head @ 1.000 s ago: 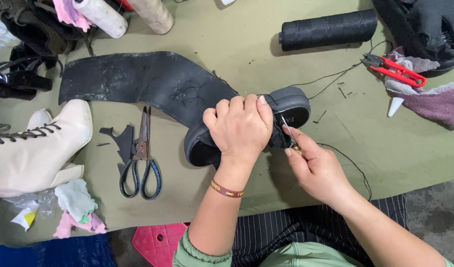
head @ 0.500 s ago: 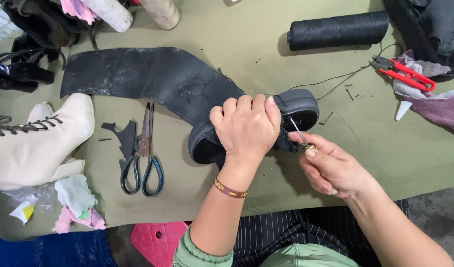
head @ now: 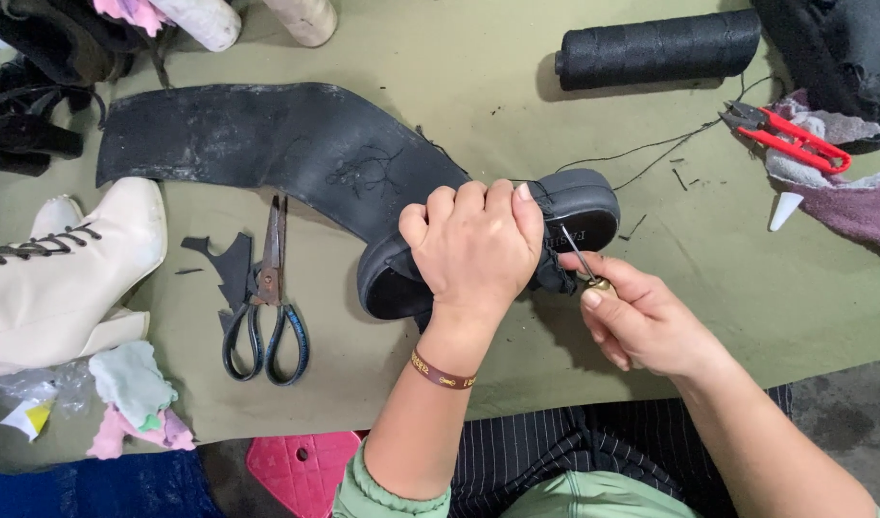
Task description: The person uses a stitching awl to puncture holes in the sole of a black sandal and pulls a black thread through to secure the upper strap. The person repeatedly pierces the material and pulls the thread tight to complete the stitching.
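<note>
The black boot (head: 363, 182) lay on its side near the middle of the olive-green surface (head: 459, 67), shaft stretched out to the left, sole end to the right. The left hand (head: 473, 245) sat on top of the foot part, fingers (head: 469, 201) curled down and clamped over the upper, pinning it to the surface. The right hand (head: 641, 321) was just right of the boot w/ its fingers pinched shut on the brass-coloured handle of a thin metal awl (head: 579, 257); the awl's shaft slanted up-left and its tip met the boot's edge beside the left hand. A black thread (head: 651, 149) ran from the sole area up-right toward the black thread spool (head: 660, 46), which lay on its side at the top of the surface.

Left of the boot: scissors (head: 265, 297) w/ dark handles, blades pointing away from the person, next to small black leather scraps (head: 224, 264). Further left, a cream lace-up boot (head: 66, 269) on its side at the surface's edge, w/ pale cloth bits (head: 133, 393) below it. At the far right, red thread snips (head: 790, 134) rested on a purple-grey rag (head: 843, 206), and a small white cone (head: 785, 209) lay near them.
</note>
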